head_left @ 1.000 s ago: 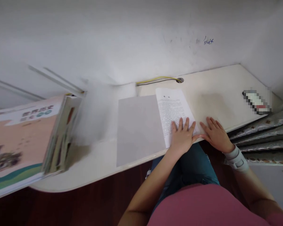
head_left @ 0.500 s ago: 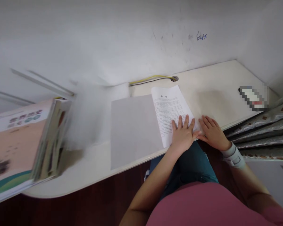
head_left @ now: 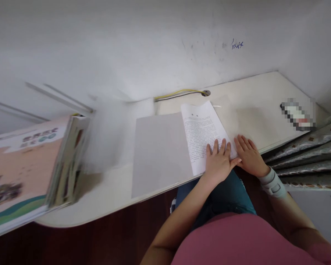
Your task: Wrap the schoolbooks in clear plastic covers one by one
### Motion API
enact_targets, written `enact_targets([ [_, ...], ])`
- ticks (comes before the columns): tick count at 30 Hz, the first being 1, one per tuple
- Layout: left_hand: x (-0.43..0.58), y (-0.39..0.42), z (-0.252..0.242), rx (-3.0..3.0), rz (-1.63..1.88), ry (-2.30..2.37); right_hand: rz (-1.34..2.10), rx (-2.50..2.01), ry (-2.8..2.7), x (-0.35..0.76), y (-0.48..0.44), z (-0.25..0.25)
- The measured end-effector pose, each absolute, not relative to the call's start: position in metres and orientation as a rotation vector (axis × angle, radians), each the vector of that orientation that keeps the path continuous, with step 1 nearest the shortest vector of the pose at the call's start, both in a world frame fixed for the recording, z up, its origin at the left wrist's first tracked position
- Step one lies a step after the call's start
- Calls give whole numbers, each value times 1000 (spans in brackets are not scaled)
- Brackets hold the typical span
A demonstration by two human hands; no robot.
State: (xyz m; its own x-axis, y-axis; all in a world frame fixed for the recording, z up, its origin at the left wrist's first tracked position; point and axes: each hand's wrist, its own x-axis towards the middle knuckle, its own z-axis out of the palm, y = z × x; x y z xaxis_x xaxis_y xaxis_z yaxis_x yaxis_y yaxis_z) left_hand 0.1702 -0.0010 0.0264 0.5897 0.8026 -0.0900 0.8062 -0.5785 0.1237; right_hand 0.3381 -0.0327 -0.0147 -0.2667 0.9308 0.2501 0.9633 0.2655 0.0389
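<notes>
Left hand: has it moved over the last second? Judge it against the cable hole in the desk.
Yes. Measured from the cable hole, the left hand has slid slightly right across the sheet, closing up to the right hand.

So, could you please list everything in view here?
desk: one, white, across the middle of the view
printed sheet: one, white with black text, mid-desk
blank sheet: one, grey, against the printed sheet's left edge
stack of books: one, pink-and-green top cover, desk's left end
cable: one, yellow, desk's back edge
patterned fabric: one, grey, right of the desk
wrist brace: one, grey, right wrist
left hand: one, flat on the printed sheet
right hand: one, flat on the desk, beside the left hand
</notes>
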Motion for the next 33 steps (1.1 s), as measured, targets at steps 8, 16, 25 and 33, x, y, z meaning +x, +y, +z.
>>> enact_targets([
  [8, 181, 9, 30, 2624, -47, 1351, -288, -1774, -2309, 338, -33, -21],
  [16, 170, 0, 30, 2634, -72, 1256, -236, -1820, -2357, 337, -33, -13],
  [25, 149, 39, 52, 2617, -298, 893, -245, -1830, -2389, 335, -32, -6],
  [33, 165, 167, 60, 2644, -357, 1348, -287, -1805, -2365, 335, -31, -8],
])
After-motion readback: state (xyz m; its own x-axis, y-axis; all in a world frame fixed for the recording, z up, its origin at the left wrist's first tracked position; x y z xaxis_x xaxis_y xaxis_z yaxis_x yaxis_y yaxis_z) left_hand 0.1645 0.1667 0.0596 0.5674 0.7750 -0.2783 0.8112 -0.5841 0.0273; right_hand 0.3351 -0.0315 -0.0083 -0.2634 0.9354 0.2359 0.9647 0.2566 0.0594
